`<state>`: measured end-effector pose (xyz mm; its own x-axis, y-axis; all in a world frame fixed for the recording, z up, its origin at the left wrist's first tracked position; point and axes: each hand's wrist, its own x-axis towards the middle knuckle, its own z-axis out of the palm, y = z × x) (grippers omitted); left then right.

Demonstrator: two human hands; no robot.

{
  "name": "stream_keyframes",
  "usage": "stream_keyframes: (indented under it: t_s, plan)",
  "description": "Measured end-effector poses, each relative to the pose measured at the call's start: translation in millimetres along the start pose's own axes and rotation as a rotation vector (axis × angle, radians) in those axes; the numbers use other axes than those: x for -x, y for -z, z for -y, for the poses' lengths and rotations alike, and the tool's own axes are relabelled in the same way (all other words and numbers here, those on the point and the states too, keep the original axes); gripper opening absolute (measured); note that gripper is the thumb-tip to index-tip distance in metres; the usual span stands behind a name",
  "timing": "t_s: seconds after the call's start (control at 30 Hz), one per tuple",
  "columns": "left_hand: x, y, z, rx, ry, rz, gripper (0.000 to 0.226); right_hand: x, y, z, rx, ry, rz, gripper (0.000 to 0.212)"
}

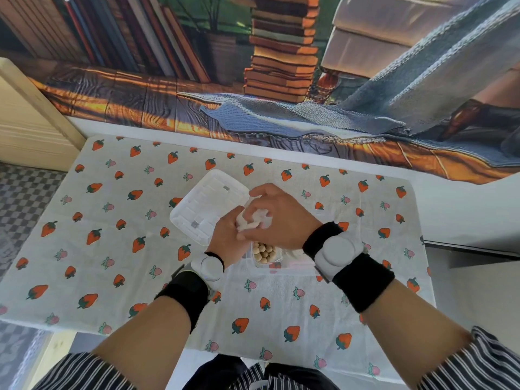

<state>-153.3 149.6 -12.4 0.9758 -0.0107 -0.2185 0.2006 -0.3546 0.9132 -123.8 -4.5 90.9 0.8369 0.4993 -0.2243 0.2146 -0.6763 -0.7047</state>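
Tissue [254,219] wad pinched between both hands: left hand [226,239] and right hand [277,218] fingers curled on it, above clear box [277,267] of beads [264,251].

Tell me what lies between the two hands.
A crumpled white wad, which the left hand and right hand both pinch, in the head view.

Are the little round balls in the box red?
No, the balls in the clear box under the hands are pale beige, not red.
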Motion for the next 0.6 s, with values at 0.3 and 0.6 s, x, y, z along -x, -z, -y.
stream_keyframes:
  t_s: [0.3,0.6]
  plan:
    - [7,12,9,-0.068,0.040,-0.051,0.024,-1,-29,-47,0.361,-0.274,0.223,0.026]
    - [11,15,20,-0.043,0.076,-0.033,0.027,-16,-85,-51,0.506,-0.238,0.214,0.013]
